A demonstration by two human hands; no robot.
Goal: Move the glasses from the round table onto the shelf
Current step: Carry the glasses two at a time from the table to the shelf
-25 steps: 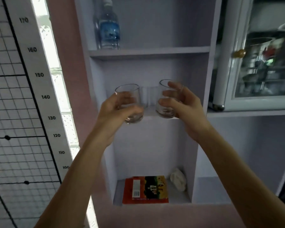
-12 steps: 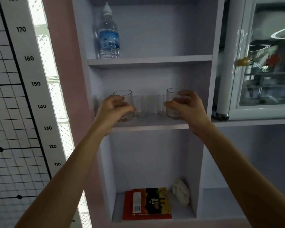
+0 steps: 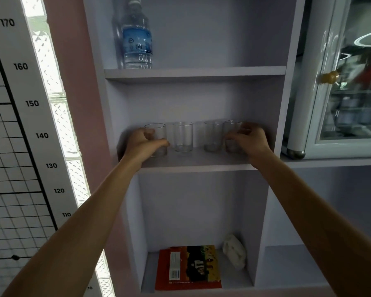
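Both hands grip end glasses, left (image 3: 145,140) and right (image 3: 247,139); wall scale (image 3: 19,66) reads 110–170

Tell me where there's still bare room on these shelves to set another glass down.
The top shelf is bare right of the water bottle. The middle shelf is crowded: four glasses in a row, the left hand and right hand on the end ones, only a front strip free. On the bottom shelf, a book leaves little room.
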